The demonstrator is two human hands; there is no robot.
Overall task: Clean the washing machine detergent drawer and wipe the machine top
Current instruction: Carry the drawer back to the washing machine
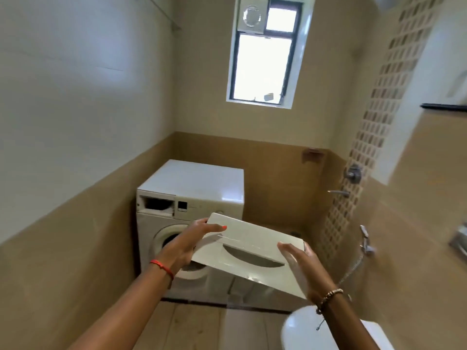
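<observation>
Drawer cleaning is the step in hand, judging by the head view. You carry the white plastic detergent drawer (247,238), with its curved grip recess, near in front of you. It is out of the white front-loading washing machine (202,198), which stands in the far left corner with its dark drawer slot (158,205) gaping.

Your left hand (192,242) grips the drawer's left end, thumb laid across the front and fingers beneath. Your right hand (300,266) clasps the right end, thumb along the front and a fingertip showing behind.

Next you probably need water, and the chrome wall tap (338,192) sits to the right. Keep the drawer level against drips. The machine's glossy white top (194,178) is, I reckon, a later step.
</observation>
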